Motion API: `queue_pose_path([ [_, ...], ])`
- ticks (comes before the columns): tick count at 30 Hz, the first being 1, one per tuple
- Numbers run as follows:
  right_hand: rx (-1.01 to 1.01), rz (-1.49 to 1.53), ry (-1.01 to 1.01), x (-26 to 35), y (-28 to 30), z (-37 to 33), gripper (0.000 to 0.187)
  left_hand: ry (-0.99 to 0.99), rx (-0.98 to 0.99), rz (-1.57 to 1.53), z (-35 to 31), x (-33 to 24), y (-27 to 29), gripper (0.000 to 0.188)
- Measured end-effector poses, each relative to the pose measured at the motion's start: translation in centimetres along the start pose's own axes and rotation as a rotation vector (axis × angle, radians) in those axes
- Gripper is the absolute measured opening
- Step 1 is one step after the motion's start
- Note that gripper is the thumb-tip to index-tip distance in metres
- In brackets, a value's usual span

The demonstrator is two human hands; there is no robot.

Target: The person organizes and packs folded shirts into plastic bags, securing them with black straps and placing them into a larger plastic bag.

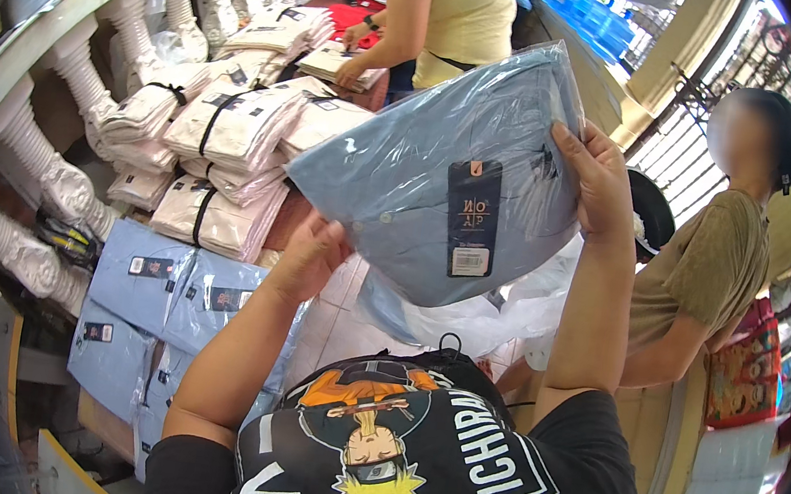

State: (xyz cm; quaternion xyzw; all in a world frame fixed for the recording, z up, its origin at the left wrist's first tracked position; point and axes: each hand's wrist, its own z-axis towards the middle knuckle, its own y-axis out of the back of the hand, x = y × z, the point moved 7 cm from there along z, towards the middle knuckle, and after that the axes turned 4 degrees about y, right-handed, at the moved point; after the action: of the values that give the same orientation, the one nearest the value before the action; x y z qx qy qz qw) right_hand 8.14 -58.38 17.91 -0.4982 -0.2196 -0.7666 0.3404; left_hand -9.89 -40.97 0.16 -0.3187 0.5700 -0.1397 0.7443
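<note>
A folded light-blue garment in a clear plastic bag (395, 168) is held up in front of me, tilted, with a dark hang tag (471, 217) on its face. My right hand (601, 179) grips its right edge, thumb on the front and fingers behind. At its lower left edge, my left hand (314, 255) pinches the plastic; some of those fingers are hidden. Below my left hand, several similar bagged blue garments (132, 259) lie side by side in a layer, their dark tags facing up.
Strapped bundles of pale bagged garments (233, 123) are stacked along a white balustrade (72, 64). Beyond them a person in a yellow top (469, 9) handles more packs. Another person in a brown shirt (712, 241) is close on my right. Crumpled clear plastic (495, 319) lies under the held bag.
</note>
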Motion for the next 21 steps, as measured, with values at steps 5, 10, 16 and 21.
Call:
queue_pose_path([
  [5, 0.349, -0.535, 0.183, 2.0, -5.2, -0.2, 0.016, -0.555, -0.164, 0.989, -1.5, -7.7, 0.0, 0.088],
  [10, 0.753, -0.768, 0.505, 2.3, -13.6, -2.9, 0.01, -0.252, -0.012, 1.053, -3.2, -3.7, -3.7, 0.046],
  [16, 0.328, -0.358, 0.746, -3.8, -12.3, 3.0, 0.055, -0.231, -0.584, 0.849, -10.1, -6.1, 1.5, 0.023],
  [21, 0.814, 0.27, -0.213, -22.9, -18.2, 1.5, 0.075, -0.644, -0.997, 0.333, -17.8, -9.5, 4.3, 0.029],
])
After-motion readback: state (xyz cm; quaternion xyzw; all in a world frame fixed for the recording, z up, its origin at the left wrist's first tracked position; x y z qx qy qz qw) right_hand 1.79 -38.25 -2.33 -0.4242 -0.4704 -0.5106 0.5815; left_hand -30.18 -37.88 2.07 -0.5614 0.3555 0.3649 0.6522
